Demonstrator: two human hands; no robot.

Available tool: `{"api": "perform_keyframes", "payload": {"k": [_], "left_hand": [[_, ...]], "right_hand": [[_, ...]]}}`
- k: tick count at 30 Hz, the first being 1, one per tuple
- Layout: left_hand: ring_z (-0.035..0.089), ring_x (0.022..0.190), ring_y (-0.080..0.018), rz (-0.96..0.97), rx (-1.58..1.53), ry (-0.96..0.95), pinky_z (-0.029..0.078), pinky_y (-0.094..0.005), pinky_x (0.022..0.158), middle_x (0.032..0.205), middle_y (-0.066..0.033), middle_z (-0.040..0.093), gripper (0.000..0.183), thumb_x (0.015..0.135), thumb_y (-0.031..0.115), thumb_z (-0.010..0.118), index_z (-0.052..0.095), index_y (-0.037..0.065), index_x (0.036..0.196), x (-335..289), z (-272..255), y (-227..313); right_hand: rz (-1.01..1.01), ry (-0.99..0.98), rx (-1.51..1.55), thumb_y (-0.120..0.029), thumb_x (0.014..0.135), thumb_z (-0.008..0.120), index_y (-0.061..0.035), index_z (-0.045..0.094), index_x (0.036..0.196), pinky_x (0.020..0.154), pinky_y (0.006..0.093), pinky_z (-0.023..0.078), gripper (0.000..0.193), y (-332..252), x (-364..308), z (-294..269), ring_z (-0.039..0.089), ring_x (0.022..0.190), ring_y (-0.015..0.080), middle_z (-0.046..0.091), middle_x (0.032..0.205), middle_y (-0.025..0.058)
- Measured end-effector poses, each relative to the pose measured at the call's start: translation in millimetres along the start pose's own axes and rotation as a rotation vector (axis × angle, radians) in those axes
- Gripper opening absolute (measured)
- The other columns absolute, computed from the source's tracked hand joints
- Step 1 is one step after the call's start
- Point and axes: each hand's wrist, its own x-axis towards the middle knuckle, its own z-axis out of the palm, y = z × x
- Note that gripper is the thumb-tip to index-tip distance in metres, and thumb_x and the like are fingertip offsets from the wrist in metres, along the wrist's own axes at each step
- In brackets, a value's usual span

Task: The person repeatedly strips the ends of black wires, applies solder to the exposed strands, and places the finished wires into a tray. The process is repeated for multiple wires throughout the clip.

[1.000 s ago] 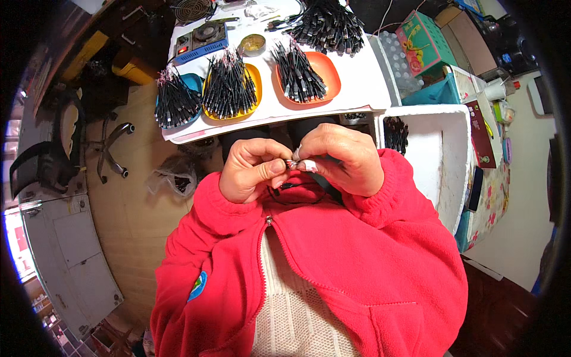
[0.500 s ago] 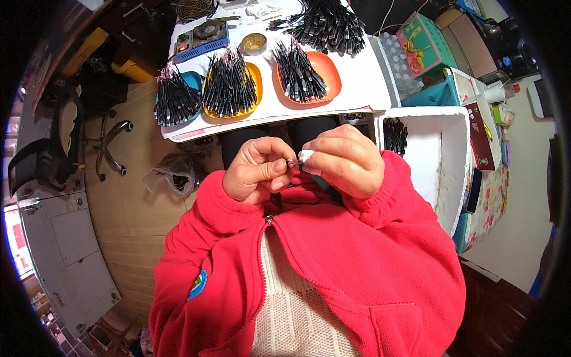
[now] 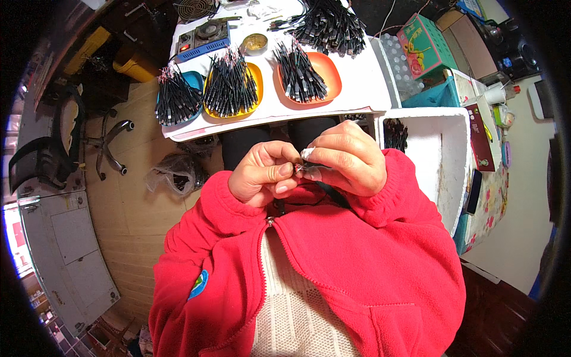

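Note:
Both hands meet just in front of my chest. My left hand (image 3: 266, 173) is closed, with thumb and forefinger pinching the end of a thin cable (image 3: 298, 168), where small reddish and pale wire strands show. From the other side my right hand (image 3: 349, 158) closes on the same end, its fingertips touching or nearly touching those of my left. White wrapping (image 3: 307, 154) covers one fingertip of the right hand. The rest of the cable is mostly hidden behind my hands and sleeves. Beyond them, bundles of black cables lie in a blue tray (image 3: 193, 78), a yellow tray (image 3: 258, 75) and an orange tray (image 3: 331, 70).
On the white table (image 3: 363, 89) stand a small blue-sided heating device (image 3: 205, 39) and a metal tin (image 3: 255, 44). A large heap of black cables (image 3: 330, 27) lies at the back. To the right is a white foam box (image 3: 425, 116), and a plastic bag (image 3: 175, 174) is on the floor at left.
My fingers have shifted slightly around the cable end. The right hand has moved a little upward and its thumb is closer to the strands. The trays and table things stay put.

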Motion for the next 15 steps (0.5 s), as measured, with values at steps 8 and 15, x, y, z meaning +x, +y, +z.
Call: {"api": "perform_keyframes", "payload": {"k": [8, 15], "left_hand": [[0.051, 0.059, -0.0075, 0.014, 0.138, 0.012, 0.04, -0.019, 0.052, 0.078, -0.0062, 0.062, 0.01, 0.089, 0.005, 0.064, 0.064, -0.003, 0.095, 3.4, 3.1, 5.3], [0.062, 0.059, -0.0175, 0.5, 1.508, -0.029, 0.047, -0.0278, 0.055, 0.068, -0.009, 0.062, 0.012, 0.078, -0.007, 0.064, 0.066, -0.002, 0.088, 0.9, 16.5, 25.8]], "right_hand": [[0.029, -0.053, 0.096, -0.005, 0.072, 0.072, -0.0021, 0.062, 0.094, 0.061, 0.0309, 0.045, 0.024, 3.4, -1.0, 2.2, 0.059, 0.072, 0.0214, 0.06, 0.085, 0.0074], [0.99, -0.237, 1.165, -0.012, 0.092, 0.062, 0.0002, 0.061, 0.093, 0.067, 0.0238, 0.045, 0.012, -1.4, -13.8, 1.7, 0.056, 0.079, 0.0069, 0.062, 0.082, 0.0027]]}}
